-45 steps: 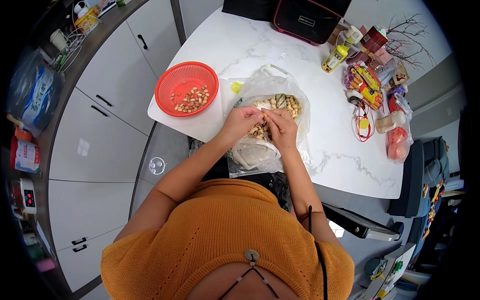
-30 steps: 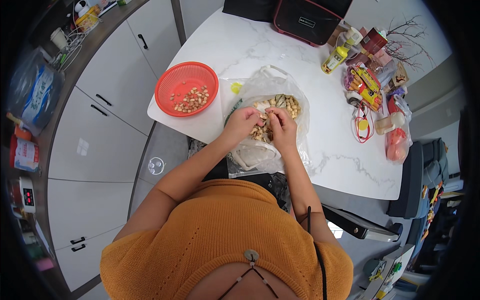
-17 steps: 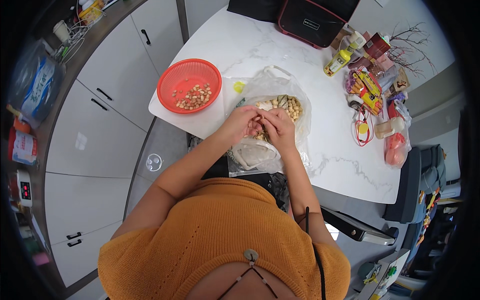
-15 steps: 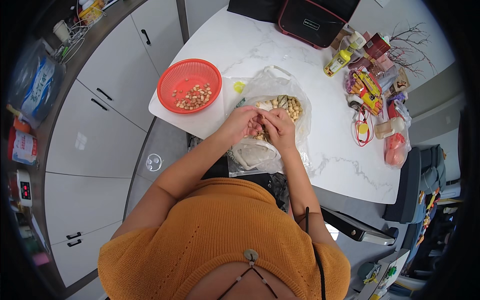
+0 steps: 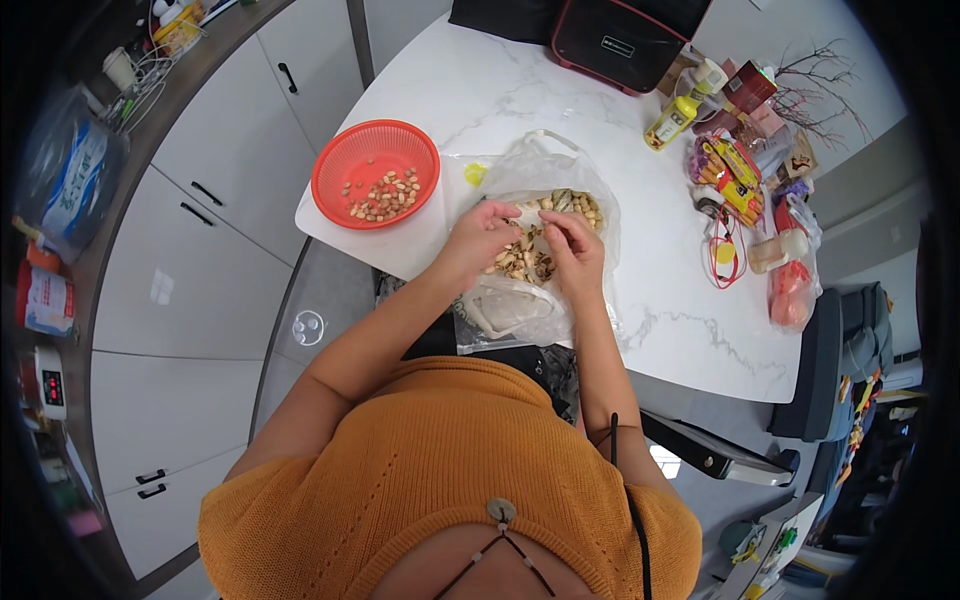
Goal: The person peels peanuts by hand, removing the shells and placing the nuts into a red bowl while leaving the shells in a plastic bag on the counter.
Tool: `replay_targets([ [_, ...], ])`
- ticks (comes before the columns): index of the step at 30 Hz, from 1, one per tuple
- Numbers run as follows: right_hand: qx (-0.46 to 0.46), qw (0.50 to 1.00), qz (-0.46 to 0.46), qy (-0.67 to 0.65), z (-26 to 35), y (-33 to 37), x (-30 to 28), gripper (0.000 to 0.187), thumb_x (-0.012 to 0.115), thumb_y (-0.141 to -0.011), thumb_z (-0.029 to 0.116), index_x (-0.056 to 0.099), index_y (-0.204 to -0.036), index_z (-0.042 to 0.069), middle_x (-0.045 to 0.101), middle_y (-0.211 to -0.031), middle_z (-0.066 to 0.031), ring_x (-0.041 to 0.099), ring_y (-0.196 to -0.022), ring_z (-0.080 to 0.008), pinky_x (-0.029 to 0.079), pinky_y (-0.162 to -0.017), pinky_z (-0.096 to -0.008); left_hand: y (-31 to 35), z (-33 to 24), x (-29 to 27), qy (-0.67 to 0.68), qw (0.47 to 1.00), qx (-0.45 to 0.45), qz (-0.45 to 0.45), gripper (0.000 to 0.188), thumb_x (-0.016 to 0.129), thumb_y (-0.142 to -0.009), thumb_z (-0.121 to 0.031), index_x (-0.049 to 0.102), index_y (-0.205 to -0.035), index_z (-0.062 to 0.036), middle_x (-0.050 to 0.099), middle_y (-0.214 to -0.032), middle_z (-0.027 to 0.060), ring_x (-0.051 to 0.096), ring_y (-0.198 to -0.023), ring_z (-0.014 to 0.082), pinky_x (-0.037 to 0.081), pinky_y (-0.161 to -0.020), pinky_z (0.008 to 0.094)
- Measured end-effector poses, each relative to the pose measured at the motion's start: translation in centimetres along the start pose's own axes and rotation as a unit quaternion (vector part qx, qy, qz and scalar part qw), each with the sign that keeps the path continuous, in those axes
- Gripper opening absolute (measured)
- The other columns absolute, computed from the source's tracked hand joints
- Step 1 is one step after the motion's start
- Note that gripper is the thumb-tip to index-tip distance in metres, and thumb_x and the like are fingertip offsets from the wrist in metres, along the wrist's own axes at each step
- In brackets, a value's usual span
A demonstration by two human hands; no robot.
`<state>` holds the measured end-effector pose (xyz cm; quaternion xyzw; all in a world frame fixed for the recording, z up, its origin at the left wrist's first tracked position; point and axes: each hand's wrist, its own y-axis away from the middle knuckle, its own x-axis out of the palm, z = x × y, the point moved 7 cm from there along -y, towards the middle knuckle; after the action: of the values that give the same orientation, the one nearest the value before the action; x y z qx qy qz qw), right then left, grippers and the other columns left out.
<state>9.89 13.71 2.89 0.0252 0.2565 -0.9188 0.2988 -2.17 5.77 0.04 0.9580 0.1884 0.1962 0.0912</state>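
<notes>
My left hand [image 5: 482, 242] and my right hand [image 5: 577, 255] are a little apart over a white plastic bag [image 5: 510, 305] at the table's near edge. The fingers of both are bent, with thumb and fingertips pinched together; whatever they pinch is too small to make out. Below and between them lie broken peanut shells [image 5: 525, 262] on the bag. Whole peanuts in their shells [image 5: 580, 205] are heaped just beyond my right fingertips, partly inside the bag. To the left, a red plastic basket [image 5: 330, 165] holds shelled peanut kernels [image 5: 385, 198].
A yellow bottle [image 5: 672, 122], snack packets [image 5: 735, 180] and a bag with red items [image 5: 792, 290] crowd the right of the white marbled table [image 5: 690, 330]. A black and red box [image 5: 615, 48] stands at the back. White cabinets [image 5: 190, 260] line the left.
My hands, which met over the bag, have moved apart, and the broken shells between them now show. The basket has not moved on the table.
</notes>
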Motion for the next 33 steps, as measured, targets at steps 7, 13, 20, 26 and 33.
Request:
replay_targets([
  [7,0.068,0.988,-0.085,0.108,-0.9,-1.0,-2.7,0.013,0.056,-0.081,0.005,0.063,-0.092,0.004,0.056,-0.08,-0.0016,0.054,-0.065,-0.0085,0.042,-0.059,-0.0199,0.3,-4.3,-3.7,-0.1,0.971,0.201,-0.088,0.011,0.055,-0.081,-0.007,0.057,-0.093,-0.0057,0.039,-0.063,-0.0088,0.032,-0.053,0.0003,0.025,-0.045,0.0153],
  [13,0.095,0.939,-0.03,0.33,-1.2,-1.2,-3.1,0.011,0.061,-0.074,0.011,0.063,-0.085,0.01,0.058,-0.086,-0.0051,0.058,-0.069,-0.0208,0.046,-0.063,-0.0309,0.8,-8.6,-8.6,-0.321,0.844,0.351,-0.249,0.012,0.056,-0.078,-0.005,0.057,-0.089,-0.0025,0.051,-0.069,0.0025,0.048,-0.059,0.0103,0.04,-0.054,0.024],
  [20,0.109,0.921,0.031,0.373,-1.3,-0.7,-2.1,0.011,0.064,-0.071,0.013,0.064,-0.083,0.012,0.056,-0.086,-0.0028,0.058,-0.072,-0.0197,0.046,-0.063,-0.0314,1.9,-9.4,-8.5,-0.396,0.792,0.387,-0.257,0.013,0.055,-0.08,-0.004,0.057,-0.092,-0.001,0.055,-0.082,0.005,0.052,-0.069,0.0098,0.043,-0.062,0.0223],
  [26,0.094,0.917,0.06,0.384,-1.3,-0.3,-1.7,0.011,0.067,-0.069,0.014,0.063,-0.08,0.013,0.055,-0.085,-0.0017,0.058,-0.072,-0.0195,0.045,-0.062,-0.032,2.8,-8.9,-5.3,-0.356,0.824,0.388,-0.211,0.011,0.055,-0.079,-0.002,0.058,-0.09,-0.0013,0.054,-0.08,0.005,0.052,-0.067,0.0095,0.043,-0.061,0.0214],
  [33,0.05,0.917,0.034,0.395,-0.9,-0.3,-1.3,0.012,0.064,-0.072,0.013,0.062,-0.084,0.012,0.056,-0.083,-0.003,0.057,-0.069,-0.0197,0.045,-0.06,-0.0321,1.7,-5.1,-1.8,-0.328,0.876,0.34,-0.097,0.012,0.055,-0.079,0.0,0.057,-0.091,-0.001,0.052,-0.08,0.0038,0.05,-0.066,0.0082,0.043,-0.06,0.0197],
])
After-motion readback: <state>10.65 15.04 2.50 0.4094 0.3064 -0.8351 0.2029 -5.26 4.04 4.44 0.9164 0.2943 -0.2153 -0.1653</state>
